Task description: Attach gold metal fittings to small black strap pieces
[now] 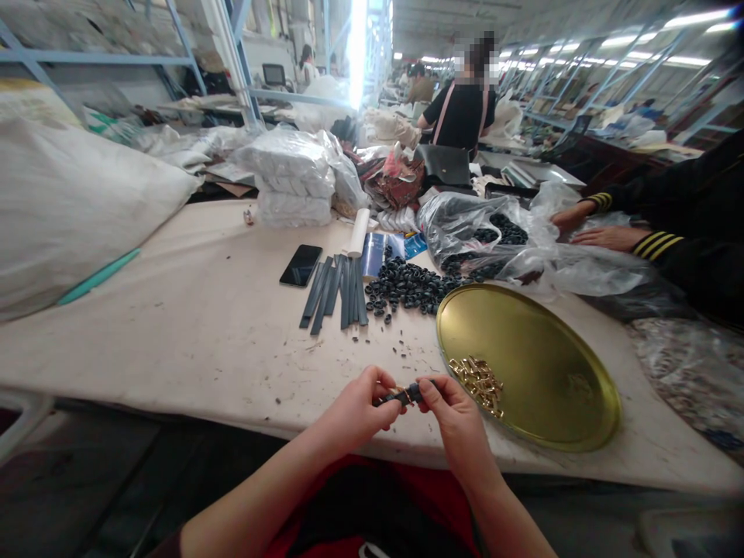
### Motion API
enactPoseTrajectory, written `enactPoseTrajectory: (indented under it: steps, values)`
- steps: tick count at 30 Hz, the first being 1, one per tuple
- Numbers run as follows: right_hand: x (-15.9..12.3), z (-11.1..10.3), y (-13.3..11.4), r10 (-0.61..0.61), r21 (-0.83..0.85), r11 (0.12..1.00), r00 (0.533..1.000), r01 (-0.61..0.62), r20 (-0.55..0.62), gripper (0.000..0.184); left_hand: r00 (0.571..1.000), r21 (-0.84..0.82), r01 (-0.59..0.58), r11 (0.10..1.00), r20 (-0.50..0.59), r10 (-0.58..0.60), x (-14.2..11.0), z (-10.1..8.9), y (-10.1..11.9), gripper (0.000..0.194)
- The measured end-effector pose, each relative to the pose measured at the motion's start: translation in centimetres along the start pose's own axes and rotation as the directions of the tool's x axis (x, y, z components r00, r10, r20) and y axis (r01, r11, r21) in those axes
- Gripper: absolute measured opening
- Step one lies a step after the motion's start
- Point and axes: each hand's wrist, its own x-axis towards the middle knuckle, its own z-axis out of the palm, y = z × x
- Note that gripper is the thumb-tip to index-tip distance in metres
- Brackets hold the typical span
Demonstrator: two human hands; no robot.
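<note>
My left hand (360, 409) and my right hand (454, 415) meet at the table's near edge, both pinched on a short dark strap (400, 397) that carries a small gold-coloured fitting. Just right of my right hand lies a round gold tray (546, 372) with a small heap of gold clips (480, 381) near its left rim. Farther back on the table lie several dark straps (340, 293) side by side and a pile of black rings (410, 285).
A black phone (301, 265) lies left of the straps. A clear plastic bag (494, 232) holds more black rings, with a co-worker's hands (587, 226) in striped cuffs on it at the right. A big white sack (70, 209) fills the left. Another person stands at the back.
</note>
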Motion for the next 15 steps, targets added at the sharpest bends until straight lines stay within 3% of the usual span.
enactPoseTrajectory:
  steps: [6, 9, 12, 15]
  values:
    - [-0.8, 0.3, -0.4, -0.121, -0.249, 0.963, 0.992, 0.107, -0.04, 0.025, 0.995, 0.037, 0.097, 0.995, 0.01, -0.097, -0.5, -0.1, 0.0, 0.016]
    - [-1.3, 0.0, -0.7, -0.164, -0.233, 0.957, 0.985, 0.173, 0.056, 0.032, 0.994, 0.125, 0.106, 0.986, -0.003, -0.107, -0.5, -0.5, -0.3, 0.017]
    - [-1.4, -0.7, -1.0, -0.069, -0.082, 0.993, 0.975, 0.088, 0.209, 0.043, 0.992, 0.139, 0.111, 0.984, 0.039, -0.117, -0.5, -0.8, -0.4, 0.019]
    - [-1.1, -1.2, -1.0, 0.061, 0.0, 0.998, 0.95, -0.064, 0.307, 0.03, 0.989, 0.159, 0.109, 0.981, 0.081, -0.123, -0.7, -0.9, 0.0, 0.019]
